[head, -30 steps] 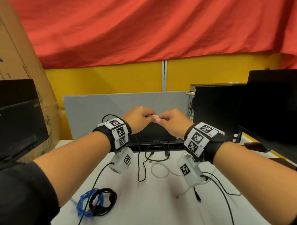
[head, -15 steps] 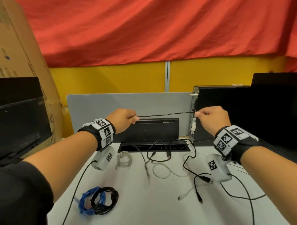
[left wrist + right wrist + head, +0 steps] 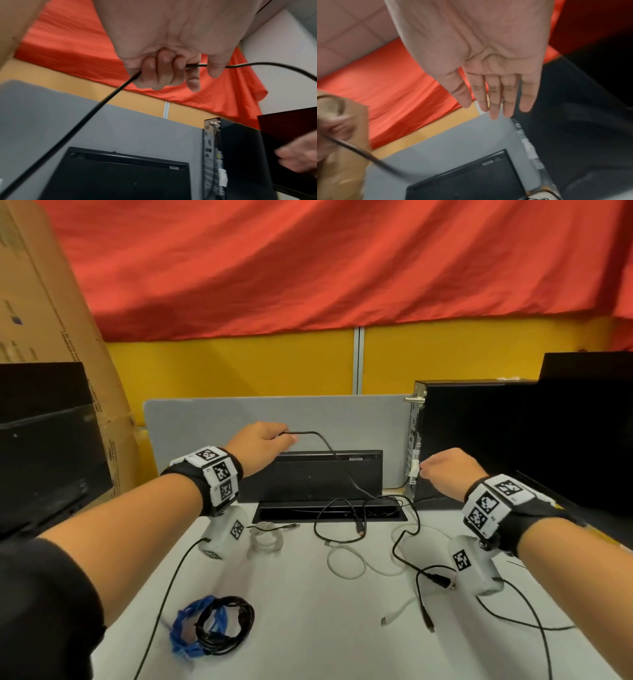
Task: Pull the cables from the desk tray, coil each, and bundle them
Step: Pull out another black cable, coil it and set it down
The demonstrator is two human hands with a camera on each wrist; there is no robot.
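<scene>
My left hand (image 3: 263, 445) is raised above the desk and grips a thin black cable (image 3: 329, 450) in its curled fingers (image 3: 159, 71). The cable arcs rightward and down into the open desk tray (image 3: 329, 513), whose black lid (image 3: 308, 475) stands upright. My right hand (image 3: 445, 470) hovers to the right, near the computer tower, with straight fingers (image 3: 494, 100) and an empty palm. Loose black cable (image 3: 346, 522) and white cable (image 3: 346, 563) lie on the desk in front of the tray. A coiled blue cable (image 3: 186, 625) and a coiled black cable (image 3: 226, 625) lie together at front left.
A black computer tower (image 3: 479, 440) stands at the right, a dark monitor (image 3: 44, 446) and a cardboard box (image 3: 41, 302) at the left. A grey partition (image 3: 274, 419) rises behind the tray. A small clear coil (image 3: 265, 537) lies near the tray. Wrist-camera leads trail over the white desk (image 3: 308, 628).
The hands pulled apart, stretching the black cable between them. Now my right hand has let go and opened, and the cable sags from my left hand down to the tray.
</scene>
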